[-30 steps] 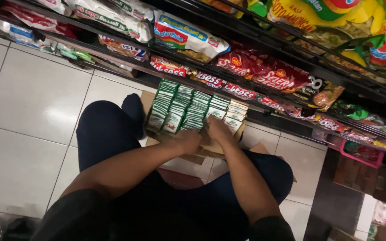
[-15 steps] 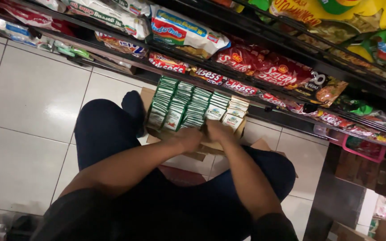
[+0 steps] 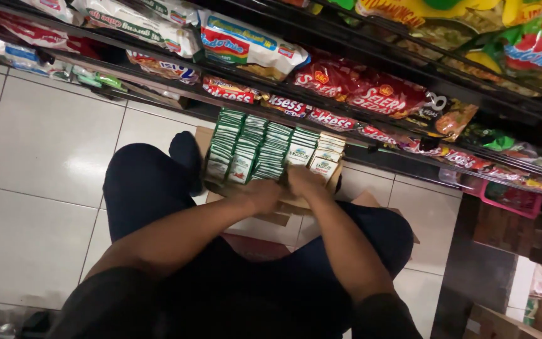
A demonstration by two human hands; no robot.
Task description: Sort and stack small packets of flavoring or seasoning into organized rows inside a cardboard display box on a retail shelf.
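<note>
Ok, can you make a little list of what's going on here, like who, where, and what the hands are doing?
who: a person crouching on a white tiled floor
left hand: on the cardboard box edge
right hand: at the front green-and-white packets
box: open, packets upright in rows
behind: shop shelves with snack bags

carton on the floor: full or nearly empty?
Full. The cardboard carton holds tight upright rows of green-and-white sachets across its whole width.

Red snack packets fill dark shelves above white floor tiles.
</note>
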